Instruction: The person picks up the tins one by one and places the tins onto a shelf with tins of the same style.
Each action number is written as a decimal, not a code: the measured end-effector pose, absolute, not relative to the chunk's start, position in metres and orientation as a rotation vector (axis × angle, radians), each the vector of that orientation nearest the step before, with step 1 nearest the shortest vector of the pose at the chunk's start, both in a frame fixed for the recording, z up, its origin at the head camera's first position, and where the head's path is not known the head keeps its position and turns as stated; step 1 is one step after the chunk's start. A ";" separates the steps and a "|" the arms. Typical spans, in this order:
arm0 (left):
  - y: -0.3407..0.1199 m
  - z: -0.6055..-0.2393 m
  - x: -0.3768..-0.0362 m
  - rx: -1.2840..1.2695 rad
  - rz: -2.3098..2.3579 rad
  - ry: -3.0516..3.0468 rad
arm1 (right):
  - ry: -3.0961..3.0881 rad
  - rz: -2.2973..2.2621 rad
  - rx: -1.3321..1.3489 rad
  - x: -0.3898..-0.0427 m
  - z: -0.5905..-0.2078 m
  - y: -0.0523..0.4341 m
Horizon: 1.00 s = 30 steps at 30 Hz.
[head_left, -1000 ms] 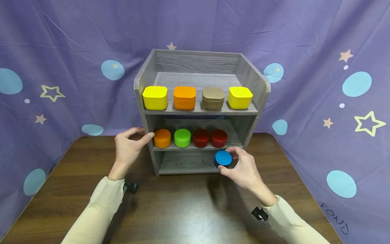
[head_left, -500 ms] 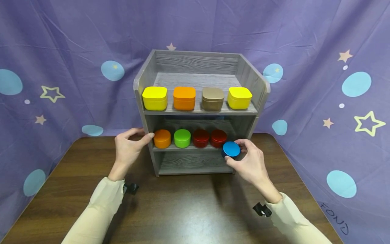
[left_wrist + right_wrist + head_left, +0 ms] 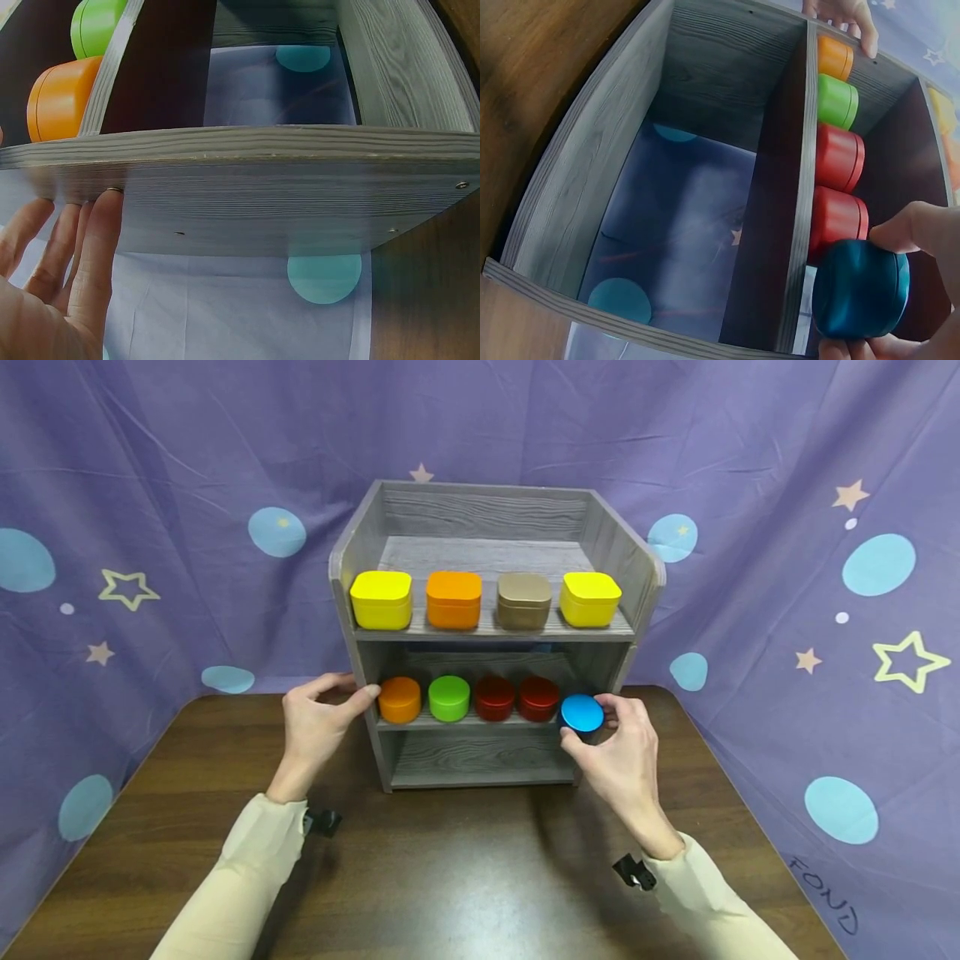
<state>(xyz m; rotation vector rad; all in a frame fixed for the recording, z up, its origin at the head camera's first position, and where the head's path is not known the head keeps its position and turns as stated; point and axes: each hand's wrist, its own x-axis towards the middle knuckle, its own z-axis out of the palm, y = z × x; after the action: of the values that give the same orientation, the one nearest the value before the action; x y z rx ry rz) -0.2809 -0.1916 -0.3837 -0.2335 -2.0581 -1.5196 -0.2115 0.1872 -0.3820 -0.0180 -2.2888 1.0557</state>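
Note:
My right hand (image 3: 618, 747) grips a round blue tin (image 3: 582, 713) (image 3: 860, 289) at the right end of the middle shelf of a grey wooden shelf unit (image 3: 495, 635), beside two red round tins (image 3: 517, 698). A green round tin (image 3: 449, 698) and an orange round tin (image 3: 400, 700) stand further left on that shelf. My left hand (image 3: 318, 718) holds the unit's left side wall, thumb at the front edge by the orange tin; in the left wrist view its fingers (image 3: 90, 247) lie against the wall.
Yellow (image 3: 382, 599), orange (image 3: 453, 600), brown (image 3: 524, 602) and yellow (image 3: 590, 600) square tins line the top shelf. The bottom shelf (image 3: 480, 760) holds nothing. The unit stands on a dark wooden table (image 3: 450, 868) with a purple star-patterned cloth (image 3: 787, 568) behind and at both sides.
My right hand has lifted the blue tin from in front of the bottom shelf up and to the right, to the right end of the middle shelf. The left hand has stayed put.

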 end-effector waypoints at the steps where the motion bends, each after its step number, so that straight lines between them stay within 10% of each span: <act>1: -0.191 -0.384 -0.281 -0.233 -1.519 -2.058 | -2.281 1.058 -0.033 -0.211 -0.383 0.187; 30: -0.190 -0.384 -0.281 -0.229 -1.501 -2.055 | -1.995 1.166 -0.167 -0.228 -0.410 0.169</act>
<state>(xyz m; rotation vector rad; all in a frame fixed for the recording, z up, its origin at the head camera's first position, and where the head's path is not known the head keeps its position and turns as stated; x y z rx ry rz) -0.2807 -0.1900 -0.3840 -0.2290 -2.0554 -1.5006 -0.2276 0.1687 -0.4102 -0.1666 -1.9949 1.1655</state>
